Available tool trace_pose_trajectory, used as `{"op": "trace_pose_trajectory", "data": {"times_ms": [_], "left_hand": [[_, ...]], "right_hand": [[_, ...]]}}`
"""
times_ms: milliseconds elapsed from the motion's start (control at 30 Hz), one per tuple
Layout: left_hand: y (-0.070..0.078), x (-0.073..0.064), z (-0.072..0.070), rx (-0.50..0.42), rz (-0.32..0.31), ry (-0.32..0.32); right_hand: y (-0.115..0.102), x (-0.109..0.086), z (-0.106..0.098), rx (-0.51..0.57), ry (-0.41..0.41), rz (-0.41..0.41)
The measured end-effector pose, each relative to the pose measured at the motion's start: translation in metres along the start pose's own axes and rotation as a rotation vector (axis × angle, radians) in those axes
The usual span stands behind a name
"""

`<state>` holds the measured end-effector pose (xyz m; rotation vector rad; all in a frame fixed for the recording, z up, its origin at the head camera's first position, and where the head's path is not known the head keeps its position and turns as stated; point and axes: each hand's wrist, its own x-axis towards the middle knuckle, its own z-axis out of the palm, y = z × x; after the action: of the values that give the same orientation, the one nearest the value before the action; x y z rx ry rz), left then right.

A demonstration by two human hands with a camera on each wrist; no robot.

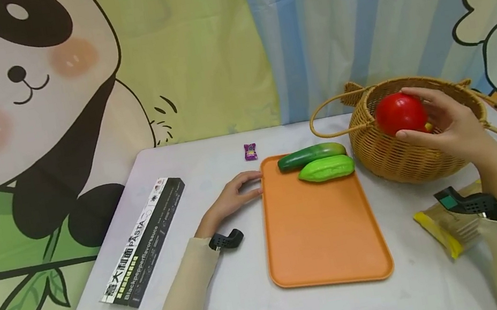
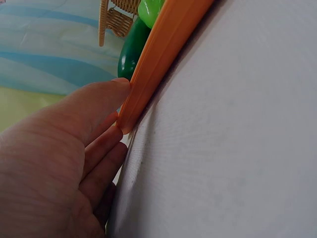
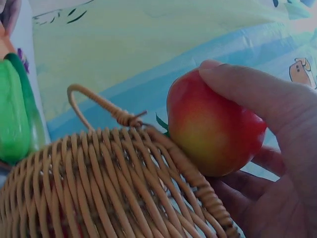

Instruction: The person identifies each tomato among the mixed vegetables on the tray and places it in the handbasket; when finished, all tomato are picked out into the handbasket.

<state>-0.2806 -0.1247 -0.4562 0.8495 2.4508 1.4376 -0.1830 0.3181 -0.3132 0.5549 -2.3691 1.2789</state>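
My right hand (image 1: 451, 125) grips a red toy tomato (image 1: 400, 113), holding it over the opening of a wicker basket (image 1: 414, 150). In the right wrist view the tomato (image 3: 213, 126) shows a yellowish patch and a green leafy stem end, close above the woven rim. My left hand (image 1: 235, 196) touches the left edge of an orange tray (image 1: 324, 235) with thumb and fingertips, fingers fairly straight. On the tray's far end lie a dark green cucumber (image 1: 312, 154) and a bright green ridged vegetable (image 1: 327, 169), side by side.
A black and white pasta box (image 1: 145, 242) lies at the left. A small purple wrapped candy (image 1: 250, 151) sits beyond the tray. Under the right forearm is a brown and yellow packet (image 1: 454, 222). Wicker handles (image 1: 322, 111) stick out from the basket's sides.
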Motion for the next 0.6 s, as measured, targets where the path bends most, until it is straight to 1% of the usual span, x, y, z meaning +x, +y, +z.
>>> {"op": "trace_pose_trajectory", "data": {"times_ms": [100, 200, 267, 367, 467, 600], "left_hand": [[-0.001, 0.000, 0.002, -0.002, 0.003, 0.005], [0.002, -0.001, 0.003, -0.004, 0.001, 0.013], [0.008, -0.002, 0.002, -0.008, -0.003, 0.011], [0.022, -0.006, 0.001, -0.013, -0.007, -0.004], [0.035, -0.010, -0.002, -0.010, -0.008, -0.016], [0.039, -0.011, -0.002, -0.010, -0.004, -0.013]], "right_hand": [[0.004, 0.000, -0.007, -0.022, -0.006, 0.023], [0.008, 0.002, -0.015, -0.080, -0.010, 0.042], [0.011, 0.005, -0.019, -0.135, -0.009, 0.065], [0.015, 0.007, -0.025, -0.205, -0.018, 0.121], [0.018, 0.010, -0.030, -0.250, -0.063, 0.166], [0.021, 0.012, -0.033, -0.292, -0.151, 0.227]]}}
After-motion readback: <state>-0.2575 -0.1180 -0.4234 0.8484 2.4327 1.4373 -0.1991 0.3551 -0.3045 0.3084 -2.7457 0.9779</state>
